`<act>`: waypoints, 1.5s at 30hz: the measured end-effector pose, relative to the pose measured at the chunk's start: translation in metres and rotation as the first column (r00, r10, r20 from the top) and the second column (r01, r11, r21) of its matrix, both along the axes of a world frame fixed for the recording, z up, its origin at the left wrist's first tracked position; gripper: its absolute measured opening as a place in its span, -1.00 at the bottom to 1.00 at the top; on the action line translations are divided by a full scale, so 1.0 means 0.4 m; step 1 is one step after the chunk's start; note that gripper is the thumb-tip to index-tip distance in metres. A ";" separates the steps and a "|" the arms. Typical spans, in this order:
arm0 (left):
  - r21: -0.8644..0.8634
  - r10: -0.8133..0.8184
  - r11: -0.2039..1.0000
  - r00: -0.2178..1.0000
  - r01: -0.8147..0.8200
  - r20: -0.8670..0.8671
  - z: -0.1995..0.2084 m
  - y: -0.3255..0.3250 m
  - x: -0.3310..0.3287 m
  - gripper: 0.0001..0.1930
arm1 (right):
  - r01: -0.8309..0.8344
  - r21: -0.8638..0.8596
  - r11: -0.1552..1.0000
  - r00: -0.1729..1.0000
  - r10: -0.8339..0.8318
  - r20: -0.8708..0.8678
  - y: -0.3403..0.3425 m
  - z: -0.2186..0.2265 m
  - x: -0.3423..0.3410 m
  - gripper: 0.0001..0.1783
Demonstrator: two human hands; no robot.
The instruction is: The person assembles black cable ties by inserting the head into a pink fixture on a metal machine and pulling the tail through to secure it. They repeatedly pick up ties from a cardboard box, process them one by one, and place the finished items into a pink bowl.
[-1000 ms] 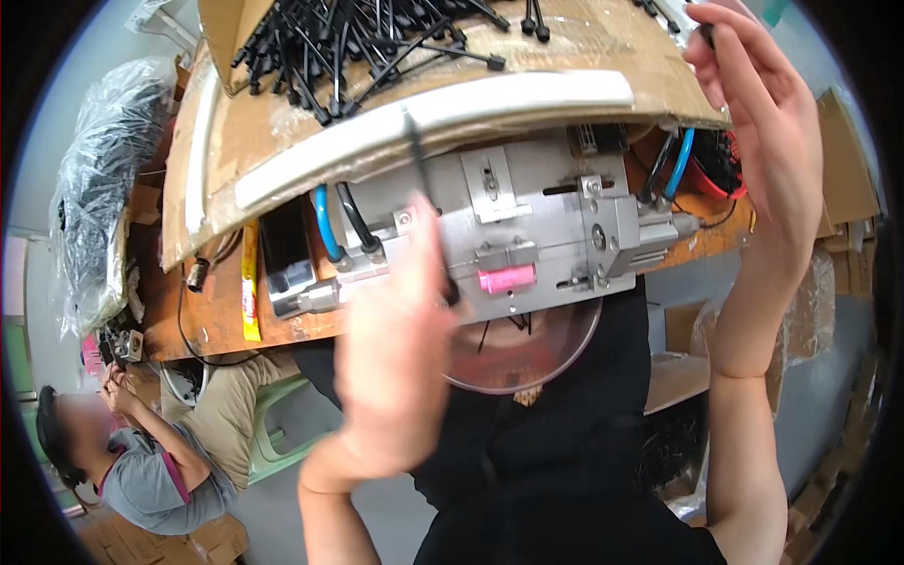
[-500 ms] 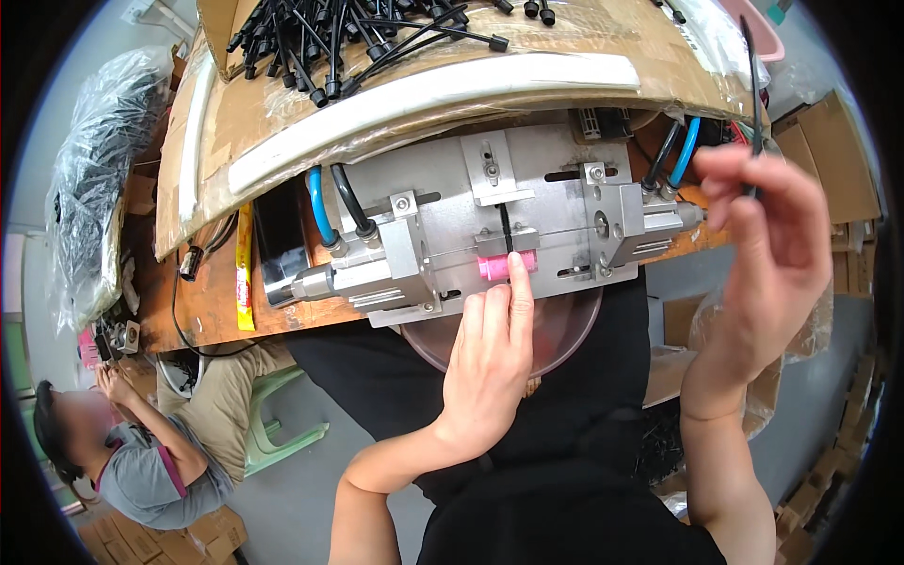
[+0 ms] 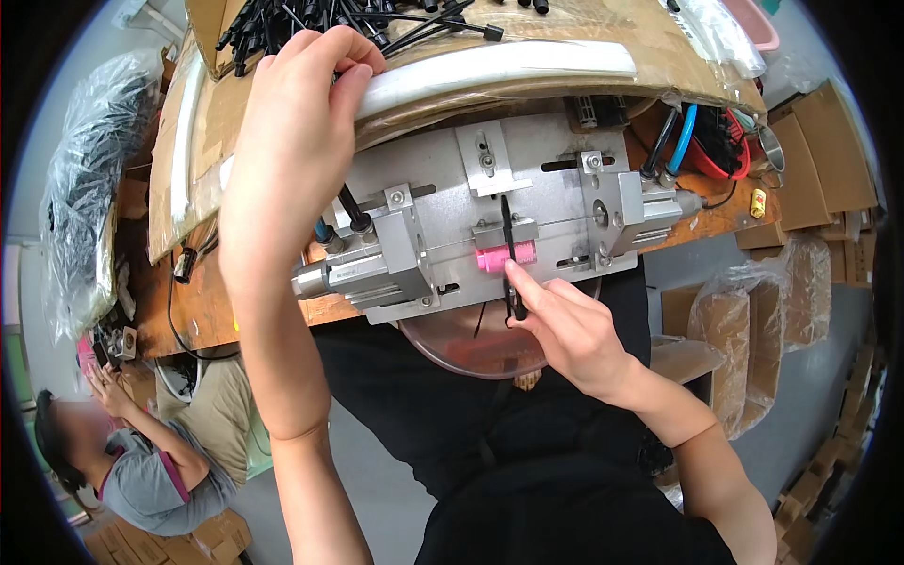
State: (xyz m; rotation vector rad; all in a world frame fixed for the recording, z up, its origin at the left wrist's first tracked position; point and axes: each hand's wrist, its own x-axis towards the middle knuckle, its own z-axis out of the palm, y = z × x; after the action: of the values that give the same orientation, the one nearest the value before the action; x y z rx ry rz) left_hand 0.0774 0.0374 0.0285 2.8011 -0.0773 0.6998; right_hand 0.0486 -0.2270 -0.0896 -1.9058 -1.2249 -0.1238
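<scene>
My right hand (image 3: 582,337) pinches a thin black rod (image 3: 507,221) between index finger and thumb. The rod lies across a pink block (image 3: 492,258) and a small metal block at the middle of a metal clamping fixture (image 3: 537,193), its upper end close to a bracket. The right index fingertip rests at the pink block's front edge. My left hand (image 3: 292,151) is raised at the far left, above the cardboard edge beside a pile of black capped rods (image 3: 273,28). Its thumb and fingers are bent together; what they hold, if anything, is hidden.
Metal cylinders (image 3: 395,268) with blue and black hoses flank the fixture. Below it sits a clear bowl (image 3: 443,344) over my lap. A cardboard sheet (image 3: 565,24) with white foam strips lies behind. A red basket (image 3: 720,151) stands right. A co-worker (image 3: 165,461) sits at left.
My left hand has left the pink block and moved up left to the rod pile. My right hand has come down from the upper right, bringing a black rod to the pink block.
</scene>
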 end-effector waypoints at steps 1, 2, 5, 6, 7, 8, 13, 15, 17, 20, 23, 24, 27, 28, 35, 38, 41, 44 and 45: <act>-0.074 -0.022 0.997 0.999 0.018 -0.050 0.014 -0.001 0.000 -0.87 | -0.002 -0.007 1.000 1.000 0.002 -0.014 0.002 -0.001 0.004 -0.27; -0.147 -0.048 0.989 0.994 0.033 -0.098 0.026 -0.002 -0.002 -0.87 | -0.004 -0.014 1.000 1.000 0.004 -0.027 0.002 0.000 0.008 -0.27; 0.057 -0.114 0.992 0.992 0.111 0.047 0.039 -0.004 -0.011 -0.85 | -0.007 -0.065 0.998 0.998 0.003 -0.055 -0.009 0.020 0.017 -0.26; 0.163 -0.139 0.980 0.982 0.117 0.129 0.036 -0.009 -0.008 -0.68 | -0.004 -0.086 0.996 0.998 -0.001 -0.065 -0.017 0.037 0.022 -0.25; 0.153 -0.090 0.986 0.979 0.062 0.183 0.023 -0.025 -0.024 -0.61 | -0.005 -0.100 0.995 1.000 0.005 -0.004 -0.018 0.070 0.036 -0.26; 0.140 -0.040 0.990 0.971 0.007 0.235 0.008 -0.060 -0.053 -0.53 | -0.005 -0.114 0.994 0.998 0.012 0.057 -0.017 0.115 0.060 -0.27; 0.161 0.160 0.971 0.982 -0.175 0.100 -0.128 -0.275 -0.247 -0.42 | 0.258 0.119 0.959 0.783 -0.279 0.556 0.126 0.271 0.286 -0.65; 0.087 0.128 0.988 0.991 -0.126 -0.023 -0.185 -0.346 -0.281 -0.42 | 0.252 -0.062 0.966 0.829 -0.182 0.529 0.163 0.310 0.371 -0.72; 0.072 0.129 0.990 0.989 -0.124 -0.075 -0.235 -0.378 -0.284 -0.41 | 0.215 -0.225 0.950 0.917 -0.117 0.381 0.200 0.337 0.399 -0.73; 0.098 0.160 0.984 0.981 -0.150 -0.106 -0.259 -0.382 -0.272 -0.33 | 0.130 -0.402 0.907 0.978 -0.050 0.204 0.198 0.416 0.399 -0.71; 0.073 0.134 0.989 0.986 -0.127 -0.097 -0.261 -0.393 -0.246 -0.27 | 0.211 -0.139 0.968 0.977 -0.209 0.029 0.123 0.432 0.314 -0.75; 0.059 0.127 0.991 0.985 -0.121 -0.117 -0.255 -0.399 -0.244 -0.27 | 0.280 -0.123 0.952 0.944 -0.296 -0.147 0.105 0.452 0.302 -0.77; 0.117 0.149 0.984 0.977 -0.131 -0.153 -0.250 -0.382 -0.254 -0.28 | 0.060 0.258 0.964 0.986 -0.017 -0.166 0.013 0.339 0.281 -0.73; 0.148 0.144 0.982 0.977 -0.121 -0.160 -0.248 -0.376 -0.256 -0.29 | 0.106 0.305 0.946 0.973 -0.035 -0.230 0.000 0.306 0.230 -0.73; 0.020 0.118 0.992 0.975 -0.124 0.186 -0.047 -0.189 -0.046 -0.73 | 0.080 0.080 0.994 0.996 -0.083 0.026 -0.050 0.060 0.010 -0.37; 0.119 -0.014 0.993 0.970 -0.016 0.241 -0.020 -0.064 0.072 -0.78 | 0.045 0.031 0.999 0.998 -0.046 0.031 -0.008 0.015 -0.008 -0.24; -0.010 -0.027 1.000 0.994 0.027 -0.102 0.042 -0.049 0.099 -0.84 | 0.024 0.003 1.000 0.999 -0.024 -0.030 0.001 -0.011 -0.002 -0.23; -0.006 -0.077 0.997 0.985 0.077 -0.153 0.039 -0.018 0.100 -0.83 | 0.040 -0.012 0.999 0.999 -0.041 -0.021 0.000 -0.019 0.002 -0.23; 0.055 -0.075 0.995 0.991 0.082 -0.114 0.037 -0.003 0.095 -0.80 | 0.043 -0.008 0.999 0.999 -0.043 -0.022 0.001 -0.019 0.003 -0.23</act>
State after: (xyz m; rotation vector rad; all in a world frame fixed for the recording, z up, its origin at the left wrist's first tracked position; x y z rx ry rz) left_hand 0.1153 0.0360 0.0431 2.8697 -0.1893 0.5302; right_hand 0.0499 -0.2267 -0.0973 -1.9361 -1.1715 -0.1208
